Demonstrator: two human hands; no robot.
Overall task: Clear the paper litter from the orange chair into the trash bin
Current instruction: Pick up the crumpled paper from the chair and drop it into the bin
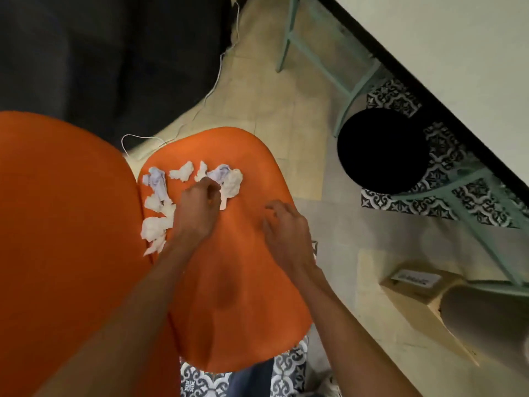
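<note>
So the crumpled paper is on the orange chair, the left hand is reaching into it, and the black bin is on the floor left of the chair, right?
Not quite. In the head view the black bin stands on the floor right of the orange chair, not left. The crumpled paper and the left hand are as you said.

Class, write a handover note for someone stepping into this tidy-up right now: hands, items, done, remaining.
Left hand pinches a white paper wad on the orange chair; right hand open over the seat, holding nothing.
Other paper scraps lie along the seat's far and left edges. Trash bin stands on the floor to the right.
Done: unclear, bin interior dark. Left: bin every scrap.
</note>
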